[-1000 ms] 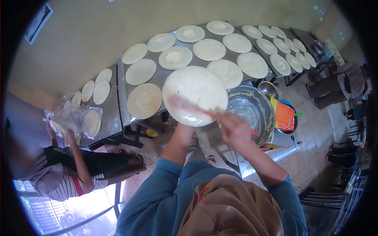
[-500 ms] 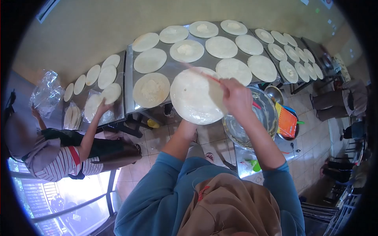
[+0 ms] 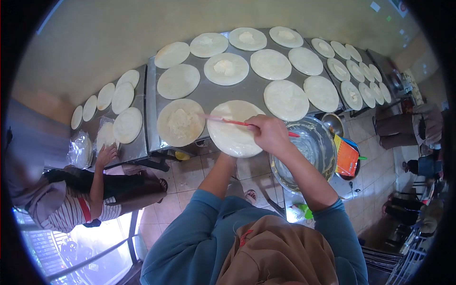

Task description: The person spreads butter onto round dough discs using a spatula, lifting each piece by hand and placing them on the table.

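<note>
From where I stand, the biggest thing is the long metal surface (image 3: 251, 91), set out in rows with pale flat rounds, several with a creamy patch in the middle. To the left a co-worker in a striped top (image 3: 57, 211) stands at another surface, one hand (image 3: 107, 154) laid by plastic-wrapped rounds. A wide metal basin (image 3: 324, 147), smeared inside, stands just under the right forearm.

The round being worked (image 3: 236, 137) is up in front of the person, overlapping the long surface's near edge in my view, with a wet shine near its lower rim. The left wrist (image 3: 226, 162) runs up beneath it; the left hand is hidden there, so I can't tell how its fingers lie. The right hand (image 3: 270, 135) is closed around a red-handled spatula (image 3: 235, 122), its blurred end across the round's upper left.
</note>
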{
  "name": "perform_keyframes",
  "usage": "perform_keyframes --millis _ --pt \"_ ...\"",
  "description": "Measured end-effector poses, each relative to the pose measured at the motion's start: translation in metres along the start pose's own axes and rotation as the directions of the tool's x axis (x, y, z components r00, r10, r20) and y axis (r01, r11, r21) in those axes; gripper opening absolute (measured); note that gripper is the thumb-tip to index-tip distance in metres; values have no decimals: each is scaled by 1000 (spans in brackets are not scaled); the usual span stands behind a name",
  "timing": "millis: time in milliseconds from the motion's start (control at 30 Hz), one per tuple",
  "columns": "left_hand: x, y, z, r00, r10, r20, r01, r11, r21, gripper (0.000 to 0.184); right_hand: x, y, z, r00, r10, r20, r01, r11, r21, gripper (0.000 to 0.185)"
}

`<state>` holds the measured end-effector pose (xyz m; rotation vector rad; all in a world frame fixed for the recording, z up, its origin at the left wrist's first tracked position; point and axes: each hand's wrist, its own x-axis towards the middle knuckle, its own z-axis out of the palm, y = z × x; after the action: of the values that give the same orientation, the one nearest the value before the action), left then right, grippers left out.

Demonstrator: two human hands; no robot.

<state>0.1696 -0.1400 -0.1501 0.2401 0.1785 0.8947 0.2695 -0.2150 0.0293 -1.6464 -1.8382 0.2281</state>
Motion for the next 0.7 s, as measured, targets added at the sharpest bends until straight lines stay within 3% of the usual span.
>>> perform_keyframes --millis 33,100,133,167,233,267,300,333,367,433,567,667,700 --pt "16 -2 -26 999 28 18 -28 1000 -10 58 1 7 -2 1000 10 4 -10 1000 -1 16" --pt "40 -2 -57 995 87 51 -85 996 -33 57 2 25 -10 970 230 -78 -227 973 50 15" --pt "46 11 -53 972 -38 232 98 962 -254 54 2 35 -15 955 276 -112 -264 958 112 16" --pt "47 14 -47 973 -44 227 104 960 -259 54 0 41 -21 953 284 -108 -273 956 110 16" --pt "43 18 -20 979 174 -107 -173 985 17 53 -4 50 -36 845 531 -65 -519 844 135 15" --pt "29 22 1 933 241 -267 -218 969 114 59 -7 57 -38 844 532 -61 -522 843 129 15" --pt "7 23 6 865 76 -496 -100 995 -21 62 -13 63 -39 847 525 -88 -518 851 85 15" --pt "-15 23 10 733 -112 -671 -14 984 -179 66 -17 69 -37 850 515 -115 -514 857 43 14" --pt "-32 24 20 728 -111 -676 -17 983 -181 66 -18 76 -33 850 516 -107 -514 857 43 14" --pt "-57 27 37 763 -137 -632 122 990 -68 73 -20 88 -17 924 350 -156 -369 922 -115 15" --pt "-55 30 21 740 -173 -650 164 984 -75 74 10 116 32 948 282 -146 -313 909 -276 18" --pt "-52 29 14 775 -138 -616 165 986 -14 76 3 111 60 949 302 93 -226 854 -469 28" --pt "-52 31 10 791 -161 -590 195 981 -7 78 -15 98 61 948 306 85 -234 854 -464 28"
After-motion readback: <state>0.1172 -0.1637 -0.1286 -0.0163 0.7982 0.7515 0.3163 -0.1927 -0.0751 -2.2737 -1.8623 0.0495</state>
